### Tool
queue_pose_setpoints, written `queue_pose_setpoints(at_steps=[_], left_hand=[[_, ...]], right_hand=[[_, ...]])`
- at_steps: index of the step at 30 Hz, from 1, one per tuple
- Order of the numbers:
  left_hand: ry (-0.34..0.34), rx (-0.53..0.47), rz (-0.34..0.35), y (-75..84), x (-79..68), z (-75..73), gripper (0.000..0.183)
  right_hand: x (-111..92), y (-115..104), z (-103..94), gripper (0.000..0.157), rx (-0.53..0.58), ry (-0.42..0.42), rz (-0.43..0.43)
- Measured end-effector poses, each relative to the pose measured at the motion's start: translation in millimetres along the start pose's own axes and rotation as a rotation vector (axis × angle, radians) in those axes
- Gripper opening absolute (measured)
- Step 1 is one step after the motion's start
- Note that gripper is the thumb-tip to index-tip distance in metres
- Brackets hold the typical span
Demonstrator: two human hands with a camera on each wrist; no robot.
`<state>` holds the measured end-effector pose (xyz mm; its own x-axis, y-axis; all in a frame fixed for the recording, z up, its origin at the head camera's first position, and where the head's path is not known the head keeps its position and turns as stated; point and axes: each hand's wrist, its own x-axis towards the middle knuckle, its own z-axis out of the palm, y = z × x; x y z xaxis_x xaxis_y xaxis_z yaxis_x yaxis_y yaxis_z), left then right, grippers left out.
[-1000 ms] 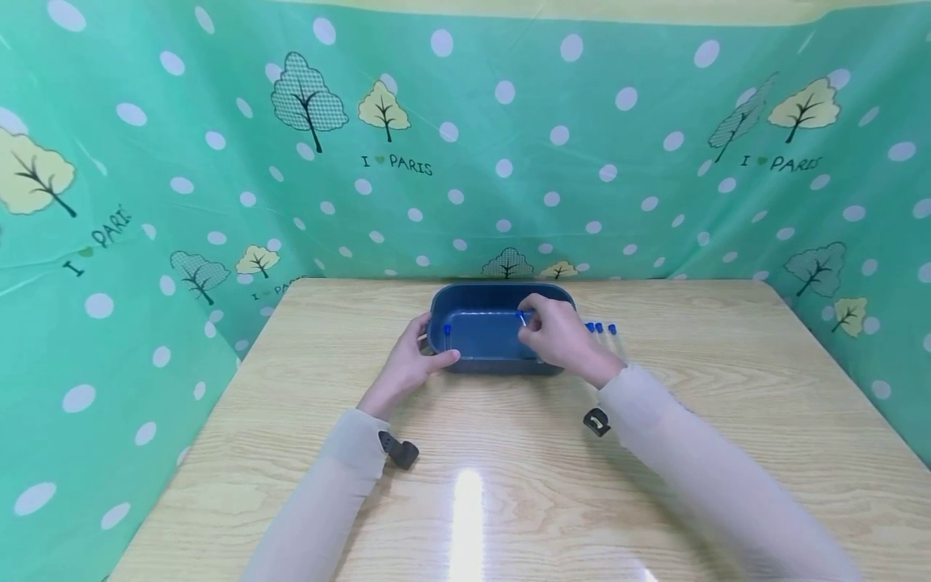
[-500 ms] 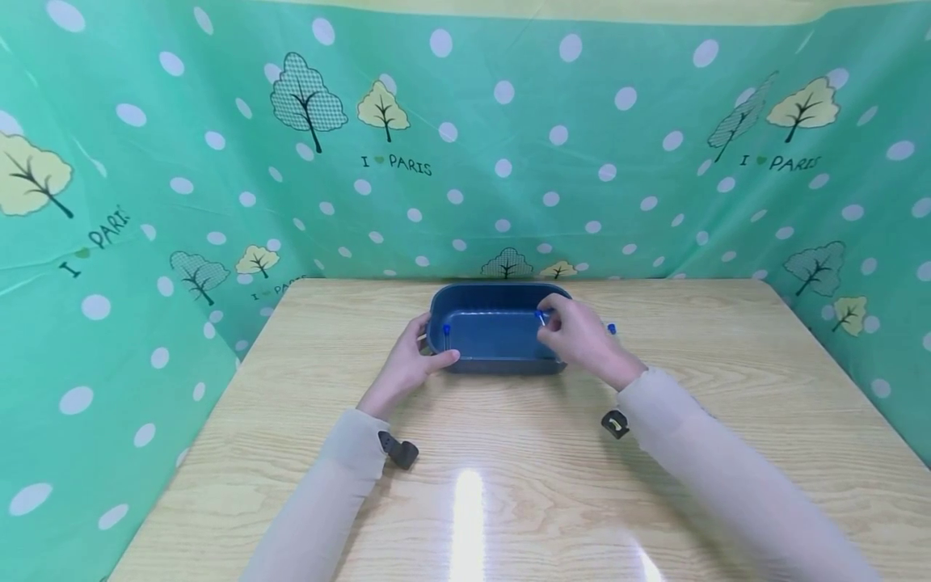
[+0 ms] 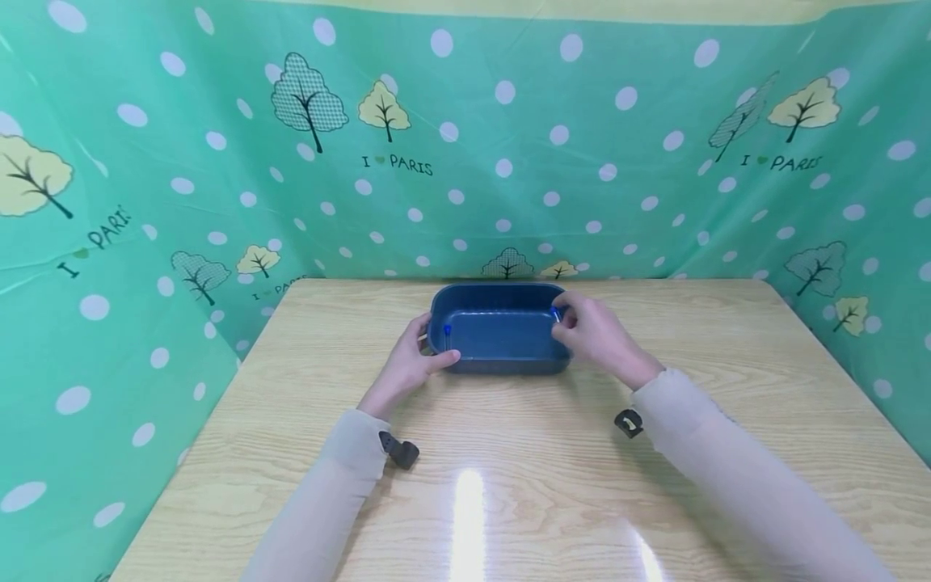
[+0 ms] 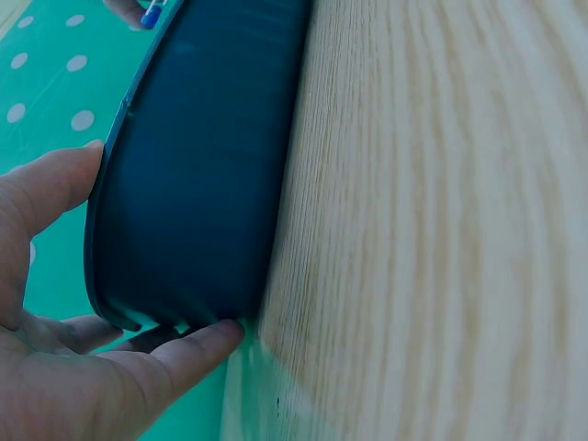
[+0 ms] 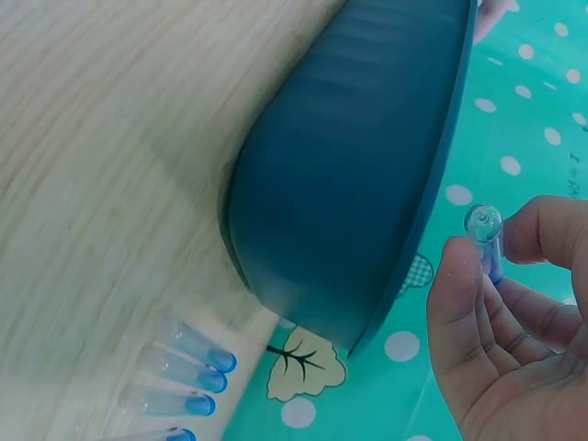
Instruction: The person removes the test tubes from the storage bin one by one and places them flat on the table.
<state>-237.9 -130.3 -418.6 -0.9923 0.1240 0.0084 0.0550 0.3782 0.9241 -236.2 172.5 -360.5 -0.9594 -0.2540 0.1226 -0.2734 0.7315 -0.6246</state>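
Note:
My left hand (image 3: pixel 410 360) holds the left end of a dark blue plastic basin (image 3: pixel 502 366). In the left wrist view its thumb lies at the rim and its other fingers are against the outer end wall. My right hand (image 3: pixel 600 335) pinches a small clear test tube (image 5: pixel 483 223) with a blue cap between thumb and fingers, over the basin's right end. In the right wrist view the tube's rounded clear bottom faces the camera. Another blue-capped tube (image 3: pixel 447 331) is inside the basin at its left end.
Several more blue-capped tubes (image 5: pixel 184 369) lie side by side on the wooden table (image 3: pixel 480 436), right of the basin; my right hand covers them in the head view. A green dotted curtain (image 3: pixel 509 162) hangs behind the table and along its sides.
My right hand has moved right with the tube, from over the basin's middle right to its right end. It now covers the tubes on the table. The left hand stays put.

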Motion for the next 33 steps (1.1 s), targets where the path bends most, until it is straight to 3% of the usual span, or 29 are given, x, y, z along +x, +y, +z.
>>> queue_pose_setpoints(at_steps=[10, 19, 33], left_hand=[[0.001, 0.002, 0.007, -0.8, -0.4, 0.6, 0.091], [-0.004, -0.003, 0.013, 0.8, -1.4, 1.0, 0.09], [0.004, -0.01, 0.015, -1.5, -0.1, 0.3, 0.089]], right_hand=[[-1.5, 11.2, -8.7, 0.042, 0.003, -0.005, 0.036], [-3.9, 26.5, -17.5, 0.038, -0.065, 0.037, 0.043], [-4.7, 48.4, -22.9, 0.039, -0.049, 0.033, 0.092]])
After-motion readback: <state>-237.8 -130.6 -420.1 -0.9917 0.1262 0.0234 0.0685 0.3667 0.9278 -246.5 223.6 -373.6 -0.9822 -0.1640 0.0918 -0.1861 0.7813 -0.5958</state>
